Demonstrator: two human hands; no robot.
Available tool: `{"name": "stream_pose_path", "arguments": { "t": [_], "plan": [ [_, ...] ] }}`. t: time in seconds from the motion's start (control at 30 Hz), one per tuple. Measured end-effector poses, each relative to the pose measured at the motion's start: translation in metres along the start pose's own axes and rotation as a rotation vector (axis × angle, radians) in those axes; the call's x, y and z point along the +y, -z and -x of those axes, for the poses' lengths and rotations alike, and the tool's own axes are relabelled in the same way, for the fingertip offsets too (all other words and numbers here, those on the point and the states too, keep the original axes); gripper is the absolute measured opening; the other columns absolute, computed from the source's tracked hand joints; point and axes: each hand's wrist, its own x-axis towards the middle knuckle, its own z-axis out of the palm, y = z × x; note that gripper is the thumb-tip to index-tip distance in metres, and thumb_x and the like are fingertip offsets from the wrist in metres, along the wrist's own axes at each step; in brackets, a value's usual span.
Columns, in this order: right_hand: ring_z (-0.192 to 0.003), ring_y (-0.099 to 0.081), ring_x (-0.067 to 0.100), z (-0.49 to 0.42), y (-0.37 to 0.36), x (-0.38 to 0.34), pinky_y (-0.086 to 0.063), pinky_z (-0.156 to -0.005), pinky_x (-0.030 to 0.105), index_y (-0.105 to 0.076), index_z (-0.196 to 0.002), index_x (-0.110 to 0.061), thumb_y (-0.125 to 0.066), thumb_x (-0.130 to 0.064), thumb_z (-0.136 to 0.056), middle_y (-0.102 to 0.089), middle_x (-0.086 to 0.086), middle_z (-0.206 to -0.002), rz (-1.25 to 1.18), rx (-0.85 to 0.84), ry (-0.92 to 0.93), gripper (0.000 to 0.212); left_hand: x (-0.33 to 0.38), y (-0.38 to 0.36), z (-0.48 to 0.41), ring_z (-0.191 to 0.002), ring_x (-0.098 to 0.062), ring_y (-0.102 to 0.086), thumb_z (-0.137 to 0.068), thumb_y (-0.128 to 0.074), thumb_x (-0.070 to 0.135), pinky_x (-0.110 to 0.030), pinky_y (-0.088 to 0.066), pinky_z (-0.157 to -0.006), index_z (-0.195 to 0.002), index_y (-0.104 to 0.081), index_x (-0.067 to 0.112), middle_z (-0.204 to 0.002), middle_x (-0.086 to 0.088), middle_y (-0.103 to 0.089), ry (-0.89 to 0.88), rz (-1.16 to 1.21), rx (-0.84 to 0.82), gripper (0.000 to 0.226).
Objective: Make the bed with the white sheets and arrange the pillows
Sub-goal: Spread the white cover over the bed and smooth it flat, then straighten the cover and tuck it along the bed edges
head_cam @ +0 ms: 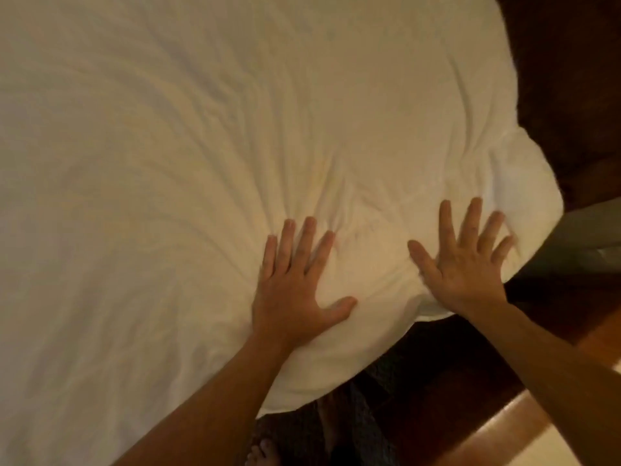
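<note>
Dim, warm-lit rm, dark wood floor (571, 79) showing past the bed's edge. A white sheet (201, 146) fills most of the view, spread over the bed, w/ soft creases fanning out beyond the fingertips of both hands.

L hand (292, 284) lies palm down on the sheet, fingers (307, 243) straight & close together, thumb stuck out sideways. It holds nothing, just presses the cloth.

R hand (462, 264) does much the same: palm down, fingers (470, 223) straight & splayed wide, nothing gripped, pressing near the sheet's rounded corner (524, 183). That corner bulges just past the R pinky, w/ floor beyond it.

Between the two thumbs the sheet bunches into a puffy fold (379, 274).

Further out on the R pinky side sits a grey item (584, 237), too blurred to tell what it is. Back behind the wrists, toward the person: patterned dark fabric (379, 398) & bare toes (263, 452) on the floor by the sheet's edge. A lighter wood strip (524, 428) runs under the R forearm.
</note>
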Motion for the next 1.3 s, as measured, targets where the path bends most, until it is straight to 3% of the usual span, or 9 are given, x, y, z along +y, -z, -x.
{"name": "stream_pose_path", "arguments": {
  "t": [0.3,0.5,0.6,0.73,0.83,0.97,1.07,1.3],
  "plan": [
    [-0.150,0.023,0.045,-0.011,-0.022,-0.006,0.018,-0.114,0.066,0.015,-0.159,-0.038,-0.011,-0.080,-0.093,0.024,0.012,-0.167,-0.035,0.080,0.022,0.083,-0.008,-0.024,-0.004,-0.157,-0.033,-0.007,-0.080,-0.050,0.081,-0.057,-0.013,-0.124,-0.159,-0.029,0.021,-0.169,-0.006,-0.015,0.008,0.004,0.075,0.102],
    [-0.150,0.015,0.050,-0.019,0.030,-0.012,0.004,-0.119,0.067,0.023,-0.155,-0.040,-0.007,-0.088,-0.084,0.025,0.011,-0.166,0.172,-0.239,-0.034,0.090,0.003,0.022,-0.018,-0.153,-0.028,0.025,-0.082,-0.039,0.086,-0.053,0.008,-0.124,-0.162,0.009,0.030,-0.167,-0.001,0.025,0.101,-0.012,-0.406,0.108],
    [-0.152,0.013,0.046,0.010,0.087,-0.046,0.003,-0.121,0.064,0.021,-0.158,-0.035,-0.016,-0.079,-0.093,0.021,0.009,-0.168,0.161,-0.293,0.105,0.086,0.010,0.083,-0.014,-0.156,-0.028,0.015,-0.090,-0.043,0.077,-0.052,0.002,-0.125,-0.162,0.004,0.028,-0.170,0.002,0.015,0.160,0.039,-0.507,0.099],
    [-0.154,0.013,0.038,0.088,0.171,-0.119,-0.004,-0.123,0.062,0.012,-0.160,-0.037,-0.029,-0.065,-0.102,0.017,0.005,-0.169,0.127,-0.318,0.418,0.077,0.012,0.199,0.036,-0.156,-0.024,-0.011,-0.094,-0.047,0.066,-0.043,-0.015,-0.125,-0.163,-0.001,0.025,-0.168,0.003,-0.022,0.270,0.020,-0.375,0.093],
    [-0.155,0.009,0.038,0.141,0.228,-0.169,-0.006,-0.122,0.063,0.006,-0.161,-0.038,-0.035,-0.064,-0.101,0.010,0.005,-0.170,0.085,-0.296,0.573,0.077,0.001,0.288,0.086,-0.154,-0.023,-0.020,-0.094,-0.047,0.067,-0.039,-0.021,-0.123,-0.163,0.003,0.027,-0.164,0.003,-0.032,0.348,-0.045,-0.279,0.094],
    [-0.155,0.002,0.040,0.223,0.299,-0.242,-0.009,-0.122,0.063,-0.001,-0.162,-0.034,-0.041,-0.064,-0.100,0.001,0.006,-0.171,0.054,-0.259,0.757,0.080,-0.019,0.403,0.179,-0.131,-0.029,-0.051,-0.092,-0.055,0.064,-0.041,-0.044,-0.104,-0.163,-0.001,0.026,-0.143,-0.006,-0.056,0.615,0.011,-0.136,0.097],
    [-0.155,0.000,0.040,0.294,0.326,-0.299,-0.011,-0.121,0.062,-0.004,-0.162,-0.033,-0.041,-0.064,-0.100,-0.001,0.007,-0.171,0.059,-0.223,0.928,0.079,-0.028,0.464,0.271,-0.126,-0.027,-0.055,-0.091,-0.056,0.066,-0.044,-0.052,-0.096,-0.162,0.003,0.033,-0.144,-0.001,-0.055,0.865,0.138,-0.006,0.097],
    [-0.155,0.001,0.040,0.483,0.333,-0.446,-0.010,-0.122,0.062,-0.001,-0.162,-0.036,-0.041,-0.068,-0.098,0.000,0.007,-0.171,0.204,-0.217,1.334,0.082,-0.041,0.540,0.487,-0.131,-0.029,-0.051,-0.094,-0.050,0.066,-0.042,-0.047,-0.103,-0.161,0.010,0.028,-0.149,-0.007,-0.051,1.192,0.042,0.044,0.097]
  ]
}}
